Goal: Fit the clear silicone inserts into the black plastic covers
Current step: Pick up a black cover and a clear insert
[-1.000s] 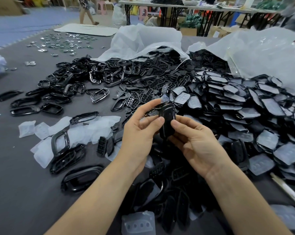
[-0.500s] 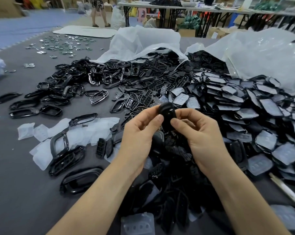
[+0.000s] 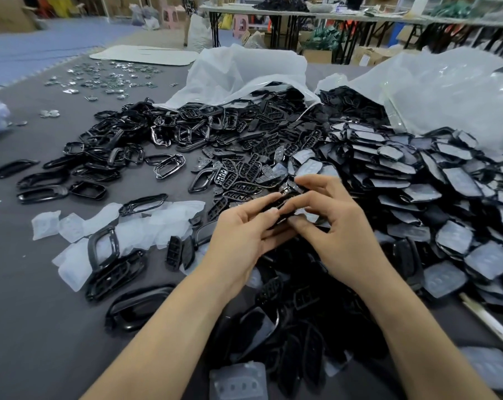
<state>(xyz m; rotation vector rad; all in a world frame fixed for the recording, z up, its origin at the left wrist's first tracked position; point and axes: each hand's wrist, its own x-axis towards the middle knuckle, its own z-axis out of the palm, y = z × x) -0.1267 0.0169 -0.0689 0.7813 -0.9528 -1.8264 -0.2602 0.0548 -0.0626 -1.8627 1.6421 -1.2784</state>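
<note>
Both hands, left hand (image 3: 244, 235) and right hand (image 3: 339, 226), pinch one black plastic cover (image 3: 285, 202) together above the desk (image 3: 42, 327) middle. It looks light and stiff; loose clear silicone inserts (image 3: 163, 223) seem floppy, best pressed at edges.

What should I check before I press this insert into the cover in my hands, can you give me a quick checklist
1. Cover held by both hands: ok. The left hand and right hand pinch one black cover between the fingertips.
2. Insert seated in that cover: cannot tell, fingers hide it.
3. Cover held off the pile: ok.
4. Spare clear inserts within reach: ok, loose on the mat at left.
5. Finished pile at right: ok, stacked beside the right hand.
</note>
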